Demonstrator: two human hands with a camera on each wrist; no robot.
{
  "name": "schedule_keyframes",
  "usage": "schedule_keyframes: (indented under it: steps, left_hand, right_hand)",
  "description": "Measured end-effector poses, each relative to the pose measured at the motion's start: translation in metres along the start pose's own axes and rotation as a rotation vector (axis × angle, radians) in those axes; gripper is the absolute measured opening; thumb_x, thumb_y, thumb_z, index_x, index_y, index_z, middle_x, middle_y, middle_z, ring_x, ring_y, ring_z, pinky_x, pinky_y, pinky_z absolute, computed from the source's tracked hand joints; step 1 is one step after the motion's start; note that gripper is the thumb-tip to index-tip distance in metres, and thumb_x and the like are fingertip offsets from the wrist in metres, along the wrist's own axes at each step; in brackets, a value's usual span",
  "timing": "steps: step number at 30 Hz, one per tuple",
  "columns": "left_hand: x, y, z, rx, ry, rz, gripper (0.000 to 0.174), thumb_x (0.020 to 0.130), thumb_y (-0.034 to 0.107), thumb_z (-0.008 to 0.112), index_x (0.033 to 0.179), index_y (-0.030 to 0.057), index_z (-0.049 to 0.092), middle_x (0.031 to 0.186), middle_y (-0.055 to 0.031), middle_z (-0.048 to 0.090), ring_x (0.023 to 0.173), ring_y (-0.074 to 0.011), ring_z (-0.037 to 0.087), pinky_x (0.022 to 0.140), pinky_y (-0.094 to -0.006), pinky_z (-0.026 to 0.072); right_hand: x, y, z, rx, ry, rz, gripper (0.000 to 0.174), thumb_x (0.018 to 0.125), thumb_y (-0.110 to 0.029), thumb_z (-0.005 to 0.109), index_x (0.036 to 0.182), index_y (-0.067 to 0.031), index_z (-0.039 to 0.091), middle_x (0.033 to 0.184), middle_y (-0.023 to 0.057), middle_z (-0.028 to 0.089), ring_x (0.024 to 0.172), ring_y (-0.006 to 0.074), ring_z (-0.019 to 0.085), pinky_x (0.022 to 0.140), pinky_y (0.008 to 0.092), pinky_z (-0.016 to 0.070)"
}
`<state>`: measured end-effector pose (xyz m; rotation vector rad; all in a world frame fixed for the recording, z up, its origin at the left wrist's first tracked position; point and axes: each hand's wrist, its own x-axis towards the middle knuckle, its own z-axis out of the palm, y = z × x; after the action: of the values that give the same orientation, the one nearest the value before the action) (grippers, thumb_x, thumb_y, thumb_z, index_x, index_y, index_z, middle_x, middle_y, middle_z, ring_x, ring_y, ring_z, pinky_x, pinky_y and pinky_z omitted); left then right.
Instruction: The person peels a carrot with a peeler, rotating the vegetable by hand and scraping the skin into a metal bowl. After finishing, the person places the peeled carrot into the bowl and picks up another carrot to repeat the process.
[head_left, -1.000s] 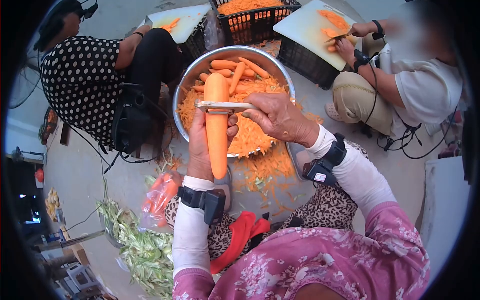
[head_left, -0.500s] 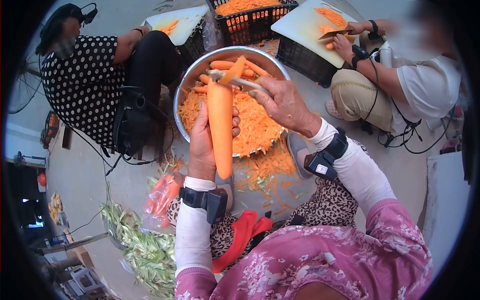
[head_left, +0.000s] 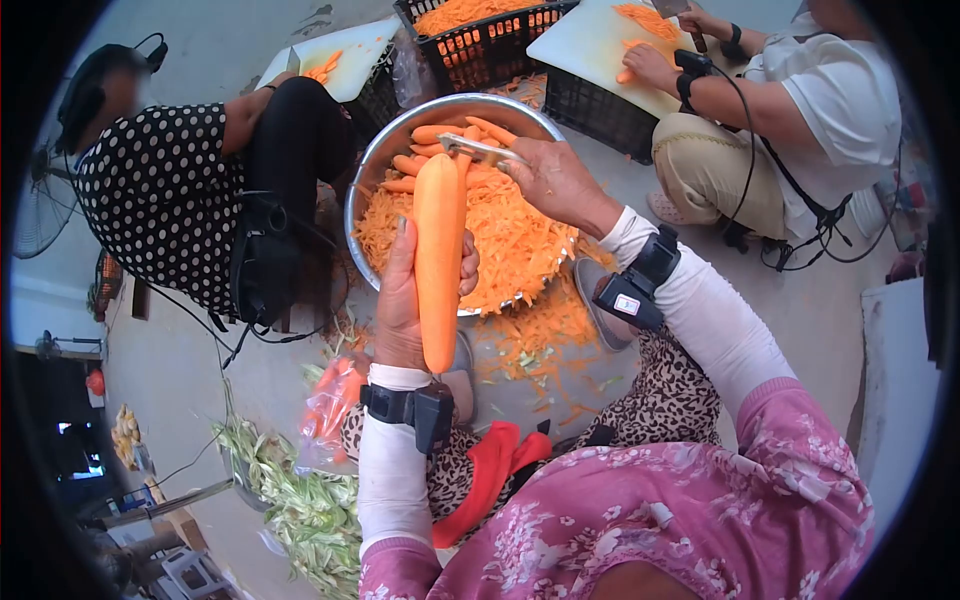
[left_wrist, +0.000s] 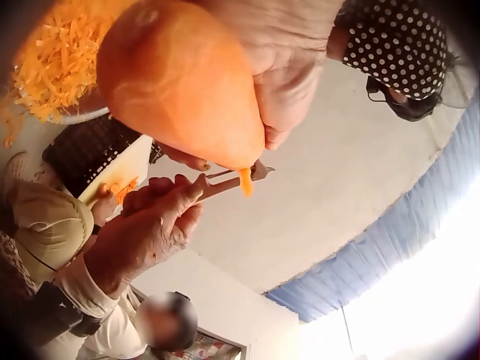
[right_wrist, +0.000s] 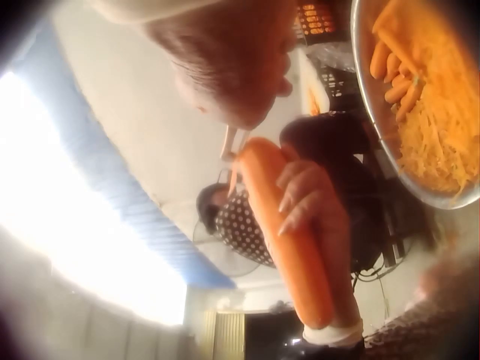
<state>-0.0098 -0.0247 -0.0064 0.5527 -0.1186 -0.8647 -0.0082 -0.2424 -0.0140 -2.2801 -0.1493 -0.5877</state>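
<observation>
A large, smooth orange carrot [head_left: 438,270] stands lengthwise in the left hand [head_left: 402,310], whose fingers and thumb wrap its sides. The right hand [head_left: 560,180] grips the handle of a peeler [head_left: 480,149], its head at the carrot's far end. In the left wrist view a strip of peel [left_wrist: 246,182] hangs from the peeler, close to the carrot's tip [left_wrist: 180,82]. Below the hands sits a metal bowl [head_left: 352,205] with whole carrots [head_left: 405,164] at its far side and a heap of orange shreds [head_left: 515,240].
Two people sit at cutting boards [head_left: 335,55] on black crates [head_left: 600,118], left and right. Another crate [head_left: 490,50] of shredded carrot stands behind the bowl. A bag of carrots [head_left: 330,405] and a pile of green leaves [head_left: 315,515] lie at the left; shreds litter the floor.
The peeler went from partway along the carrot to its far end, with the right hand. The bowl and the surroundings appear shifted slightly left in the head view.
</observation>
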Motion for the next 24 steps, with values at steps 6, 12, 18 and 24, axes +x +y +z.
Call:
schedule_keyframes:
  steps: [6, 12, 18, 24]
  left_hand:
    - [0.004, -0.001, -0.001, 0.074, 0.153, 0.08, 0.055, 0.096, 0.051, 0.034, 0.113, 0.0017, 0.049, 0.088, -0.0127, 0.05, 0.073, -0.0192, 0.045, 0.056, -0.0254, 0.0396]
    - [0.002, 0.001, -0.006, -0.113, 0.143, 0.075, 0.058, 0.095, 0.054, 0.033, 0.112, 0.001, 0.05, 0.092, -0.0129, 0.053, 0.075, -0.02, 0.048, 0.059, -0.0296, 0.042]
    - [0.004, 0.001, -0.019, -0.149, -0.056, -0.015, 0.052, 0.094, 0.052, 0.04, 0.113, 0.0039, 0.05, 0.088, -0.0084, 0.05, 0.071, -0.0182, 0.043, 0.057, -0.027, 0.0393]
    - [-0.001, -0.007, 0.0, 0.023, -0.012, -0.005, 0.052, 0.095, 0.05, 0.039, 0.115, 0.0028, 0.049, 0.088, -0.0096, 0.049, 0.071, -0.018, 0.043, 0.056, -0.0268, 0.04]
  right_hand:
    - [-0.013, -0.039, -0.019, 0.175, -0.072, 0.096, 0.018, 0.088, -0.016, 0.057, 0.085, 0.0015, 0.054, 0.069, 0.0184, 0.054, 0.062, 0.0331, 0.054, 0.055, 0.0403, 0.0401]
    - [-0.034, -0.048, -0.006, 0.17, -0.233, -0.201, 0.018, 0.088, -0.02, 0.057, 0.086, -0.0023, 0.051, 0.071, 0.016, 0.052, 0.068, 0.0339, 0.056, 0.058, 0.0415, 0.0426]
    - [-0.026, -0.039, -0.007, 0.092, -0.162, -0.217, 0.019, 0.088, -0.021, 0.057, 0.087, -0.002, 0.053, 0.068, 0.0166, 0.051, 0.066, 0.0358, 0.055, 0.059, 0.0413, 0.0437]
    - [-0.007, 0.023, -0.006, -0.137, -0.073, 0.13, 0.02, 0.085, -0.018, 0.058, 0.083, 0.002, 0.055, 0.074, 0.0217, 0.057, 0.068, 0.0396, 0.056, 0.059, 0.0431, 0.0423]
